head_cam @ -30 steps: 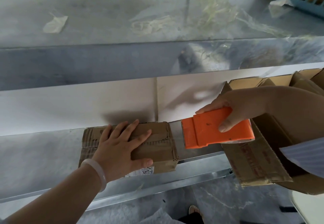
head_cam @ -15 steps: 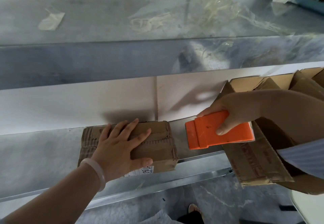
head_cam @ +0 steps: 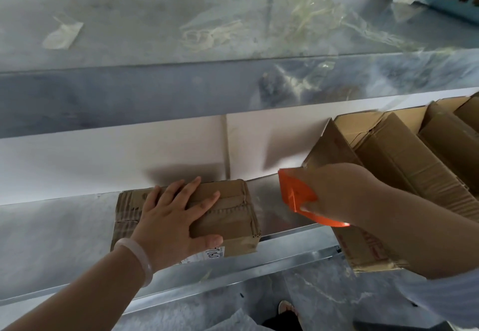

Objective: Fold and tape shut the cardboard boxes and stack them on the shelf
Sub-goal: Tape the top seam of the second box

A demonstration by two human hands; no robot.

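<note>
1. Head view: the closed cardboard box [head_cam: 229, 218] sits on the lower metal shelf [head_cam: 51, 240], near its front edge.
2. The left grip [head_cam: 171, 224] is released, fingers spread flat on the box top, thumb on its front face.
3. The right grip [head_cam: 334, 196] grasps an orange tape dispenser [head_cam: 295, 196], apart from the box on its right, before an open carton [head_cam: 388, 154].
</note>
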